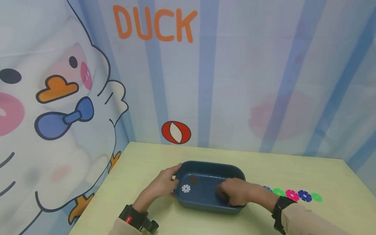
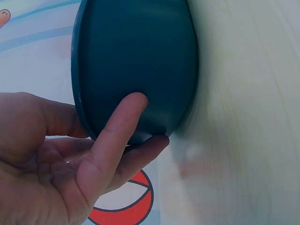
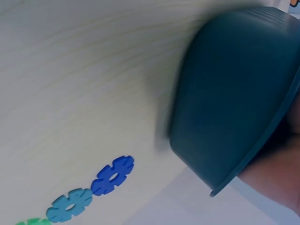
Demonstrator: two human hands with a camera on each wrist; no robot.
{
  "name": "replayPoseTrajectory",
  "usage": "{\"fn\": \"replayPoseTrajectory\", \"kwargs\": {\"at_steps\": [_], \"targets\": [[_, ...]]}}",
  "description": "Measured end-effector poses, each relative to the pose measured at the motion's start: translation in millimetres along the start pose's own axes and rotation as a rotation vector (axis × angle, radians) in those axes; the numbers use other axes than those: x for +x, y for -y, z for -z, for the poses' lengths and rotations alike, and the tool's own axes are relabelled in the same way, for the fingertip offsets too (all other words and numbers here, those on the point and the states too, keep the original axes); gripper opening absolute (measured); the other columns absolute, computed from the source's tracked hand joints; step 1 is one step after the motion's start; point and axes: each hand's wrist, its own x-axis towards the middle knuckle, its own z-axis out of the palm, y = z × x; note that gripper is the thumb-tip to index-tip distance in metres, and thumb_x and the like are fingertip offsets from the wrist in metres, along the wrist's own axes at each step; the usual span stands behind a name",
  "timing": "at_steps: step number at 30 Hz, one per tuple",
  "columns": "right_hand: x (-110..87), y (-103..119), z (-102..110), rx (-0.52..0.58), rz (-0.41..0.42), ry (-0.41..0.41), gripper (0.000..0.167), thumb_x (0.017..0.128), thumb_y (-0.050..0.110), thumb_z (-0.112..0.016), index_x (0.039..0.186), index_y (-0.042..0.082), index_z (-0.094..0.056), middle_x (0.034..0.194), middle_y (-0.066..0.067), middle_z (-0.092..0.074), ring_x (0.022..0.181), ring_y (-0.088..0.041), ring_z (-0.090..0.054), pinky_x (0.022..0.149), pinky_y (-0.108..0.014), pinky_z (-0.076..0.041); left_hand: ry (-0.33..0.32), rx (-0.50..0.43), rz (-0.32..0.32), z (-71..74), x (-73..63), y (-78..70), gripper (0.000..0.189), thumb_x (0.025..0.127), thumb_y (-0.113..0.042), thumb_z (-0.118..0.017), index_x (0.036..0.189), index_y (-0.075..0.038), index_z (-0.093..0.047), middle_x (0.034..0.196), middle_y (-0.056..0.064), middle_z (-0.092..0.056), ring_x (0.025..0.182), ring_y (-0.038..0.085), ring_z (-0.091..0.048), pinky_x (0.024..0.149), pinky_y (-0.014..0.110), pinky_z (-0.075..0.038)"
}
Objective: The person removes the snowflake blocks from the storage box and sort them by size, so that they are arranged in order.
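Note:
A dark blue oblong plastic basin [image 1: 202, 195] stands on the table. At its left end my left hand [image 1: 160, 183] grips the rim, thumb on the inner side; the left wrist view shows fingers spread along the outer wall [image 2: 136, 51]. My right hand [image 1: 237, 192] reaches down into the basin's right end, knuckles up, its fingertips blurred and partly hidden; I cannot tell what they hold. On the basin floor lie a white notched plastic disc [image 1: 186, 185] and a brown one [image 1: 194, 180]. In the right wrist view, the wall covers most of the right hand [image 3: 276, 173].
Right of the basin, several notched plastic discs run in a line on the pale table [image 1: 152, 153], among them a pink one [image 1: 289, 194], a dark blue one [image 1: 302, 194] and a green one [image 1: 316, 197]. A printed duck curtain [image 1: 235, 81] hangs behind.

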Motion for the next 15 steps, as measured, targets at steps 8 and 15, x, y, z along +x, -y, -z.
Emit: {"fn": "replayPoseTrajectory", "kwargs": {"at_steps": [8,15], "targets": [[-5.0,-4.5,11.7,0.127,0.032,-0.04,0.033,0.089,0.019,-0.085,0.082,0.021,-0.053,0.07,0.014,-0.049,0.063,0.0,-0.044,0.059,-0.019,-0.041,0.006,-0.002,-0.001,-0.5,-0.3,-0.4,0.069,0.097,0.01,-0.052,0.163,0.004,-0.033,0.151,0.036,-0.052,0.099,0.035,-0.076,0.053,0.037,-0.066],[-19.4,-8.4,24.1,0.301,0.062,-0.127,0.026,0.1,0.015,-0.073,0.091,0.015,-0.049,0.069,0.012,-0.05,0.061,0.0,-0.05,0.059,-0.019,-0.043,0.002,-0.007,0.004,0.2,-0.2,-1.4,0.069,0.098,0.01,-0.052,0.164,0.003,-0.032,0.151,0.035,-0.052,0.102,0.036,-0.075,0.053,0.037,-0.066]]}}
